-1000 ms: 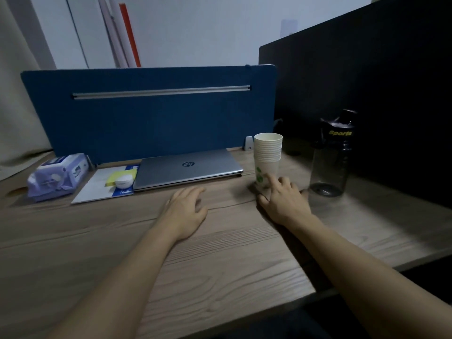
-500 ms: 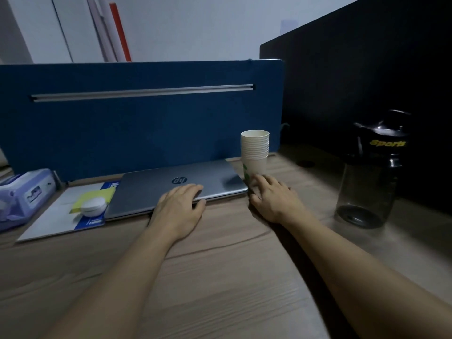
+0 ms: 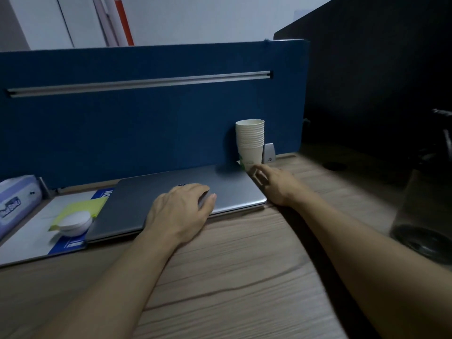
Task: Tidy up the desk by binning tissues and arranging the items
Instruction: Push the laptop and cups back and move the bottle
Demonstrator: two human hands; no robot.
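A stack of white paper cups (image 3: 250, 140) stands upright against the blue partition (image 3: 146, 123), at the back right corner of the closed silver laptop (image 3: 137, 201). My right hand (image 3: 276, 184) reaches to the stack's base with fingers spread, fingertips at the lowest cup; the hand is blurred. My left hand (image 3: 181, 209) lies flat on the laptop lid, fingers apart, holding nothing. A blue-white tissue pack (image 3: 17, 199) sits at the far left.
Left of the laptop lie a white-and-blue booklet (image 3: 29, 236), a yellow sticky pad (image 3: 83, 207) and a small white round object (image 3: 73, 222). A dark clear sports bottle (image 3: 425, 216) stands at the right. A black partition (image 3: 379, 81) closes the right side of the wooden desk (image 3: 232, 277).
My right hand has slid the cup stack back to the blue partition. My left hand has gone from the desk onto the laptop lid. The view has moved closer.
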